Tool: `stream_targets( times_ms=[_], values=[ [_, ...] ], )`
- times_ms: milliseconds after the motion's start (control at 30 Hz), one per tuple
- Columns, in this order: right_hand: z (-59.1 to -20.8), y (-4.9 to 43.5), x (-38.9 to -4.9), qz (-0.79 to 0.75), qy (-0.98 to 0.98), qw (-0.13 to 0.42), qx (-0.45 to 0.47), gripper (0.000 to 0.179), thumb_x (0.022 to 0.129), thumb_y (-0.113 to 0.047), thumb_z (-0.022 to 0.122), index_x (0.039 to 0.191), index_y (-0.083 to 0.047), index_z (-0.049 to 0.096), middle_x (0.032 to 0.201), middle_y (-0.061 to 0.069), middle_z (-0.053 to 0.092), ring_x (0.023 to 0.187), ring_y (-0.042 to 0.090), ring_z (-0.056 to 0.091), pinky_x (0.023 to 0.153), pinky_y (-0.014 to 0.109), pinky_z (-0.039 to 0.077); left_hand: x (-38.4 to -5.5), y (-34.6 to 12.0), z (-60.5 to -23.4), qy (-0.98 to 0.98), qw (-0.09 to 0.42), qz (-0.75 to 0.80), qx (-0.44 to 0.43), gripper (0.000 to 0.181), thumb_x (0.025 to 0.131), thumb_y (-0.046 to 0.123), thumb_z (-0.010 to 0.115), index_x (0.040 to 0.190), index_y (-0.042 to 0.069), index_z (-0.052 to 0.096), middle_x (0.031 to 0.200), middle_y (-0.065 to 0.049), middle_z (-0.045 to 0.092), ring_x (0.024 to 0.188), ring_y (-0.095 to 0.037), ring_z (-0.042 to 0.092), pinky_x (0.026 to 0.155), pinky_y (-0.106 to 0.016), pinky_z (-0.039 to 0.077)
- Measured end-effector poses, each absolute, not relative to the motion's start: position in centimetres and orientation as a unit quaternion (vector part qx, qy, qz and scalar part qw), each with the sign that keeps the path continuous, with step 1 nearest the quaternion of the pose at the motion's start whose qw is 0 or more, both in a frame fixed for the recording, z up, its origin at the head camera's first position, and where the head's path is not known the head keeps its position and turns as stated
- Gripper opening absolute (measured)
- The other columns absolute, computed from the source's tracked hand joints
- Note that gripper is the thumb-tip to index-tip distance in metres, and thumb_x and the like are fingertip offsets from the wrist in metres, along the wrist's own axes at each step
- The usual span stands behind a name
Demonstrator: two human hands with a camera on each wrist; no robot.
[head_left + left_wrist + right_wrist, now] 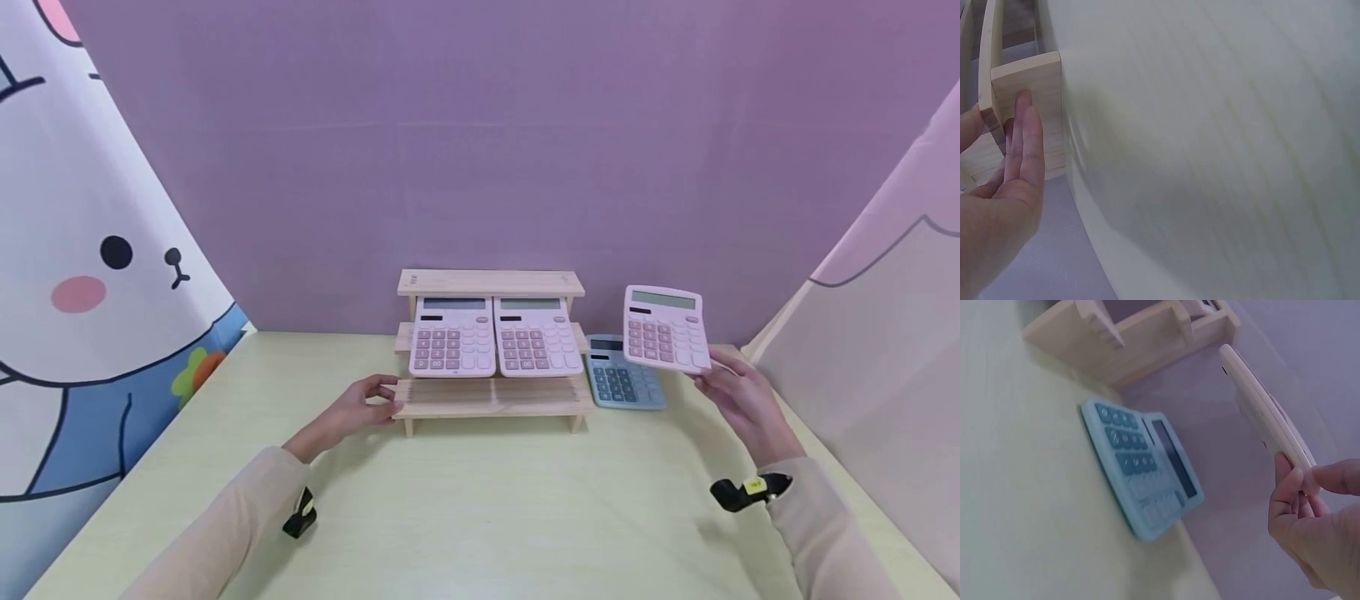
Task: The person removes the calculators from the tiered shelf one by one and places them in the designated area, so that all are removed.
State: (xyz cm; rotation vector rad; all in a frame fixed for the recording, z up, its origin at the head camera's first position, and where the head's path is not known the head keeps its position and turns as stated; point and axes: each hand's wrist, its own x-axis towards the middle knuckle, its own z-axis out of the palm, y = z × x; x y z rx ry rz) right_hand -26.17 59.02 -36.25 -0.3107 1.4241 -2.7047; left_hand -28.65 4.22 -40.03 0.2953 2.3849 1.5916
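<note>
Right grip (pixel 738 404) is pinching a pink calculator (pixel 666 329) by one corner, up off the desk (pixel 487 508) near its back-right corner. Left grip (pixel 363 404) pinches the front-left corner of the wooden riser (pixel 491 398); blue calculator (pixel 626 385) just lies near the back edge.

Clock positions are read from the centre of the head view. Tabletop (pixel 480 517): pale yellow-green, spanning 4 to 8 o'clock; faint grain streaks visible in the left wrist view. Backdrop (pixel 487 183): purple, standing behind the tabletop, 10 to 2 o'clock, with a faint horizontal crease towards 12. Left panel (pixel 67 183): white, at 9 o'clock, printed with a cartoon animal; black eye and pink cheek noted, blue clothing and a green-and-orange flower slightly below 9. Right panel (pixel 877 350): pale, at 3 o'clock, pinkish above a curved grey line.
</note>
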Motion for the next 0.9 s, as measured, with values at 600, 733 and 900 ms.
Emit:
stream_targets(
  times_ms=[600,733,900],
  values=[
    [-38.8,62.3,-25.7,-0.858,0.511,0.025,-0.043,0.037,0.089,0.016,0.037,0.098,-0.011,0.061,0.093,0.005,0.066,0.084,0.014,0.063,0.073,0.021,0.054,-28.6,4.3,-40.0,0.818,0.131,0.551,0.095,0.057,0.088,0.011,0.059,0.135,-0.005,0.032,0.118,-0.025,0.048,0.087,-0.015,0.06,0.084,-0.034,0.056],
    [-39.3,63.0,-25.6,-0.851,0.523,0.028,-0.024,0.036,0.089,0.015,0.038,0.097,-0.013,0.059,0.092,0.003,0.066,0.084,0.013,0.062,0.073,0.02,0.053,-28.6,4.3,-40.0,0.819,0.132,0.551,0.095,0.057,0.088,0.011,0.059,0.135,-0.005,0.032,0.117,-0.025,0.048,0.087,-0.015,0.06,0.084,-0.034,0.056],
    [-39.7,63.7,-25.6,-0.846,0.532,0.032,-0.002,0.037,0.089,0.014,0.039,0.095,-0.015,0.061,0.09,0.002,0.066,0.083,0.011,0.062,0.072,0.02,0.053,-28.6,4.3,-40.0,0.818,0.129,0.552,0.096,0.056,0.088,0.01,0.059,0.135,-0.005,0.032,0.117,-0.025,0.048,0.087,-0.015,0.06,0.084,-0.035,0.056]
  ],
)
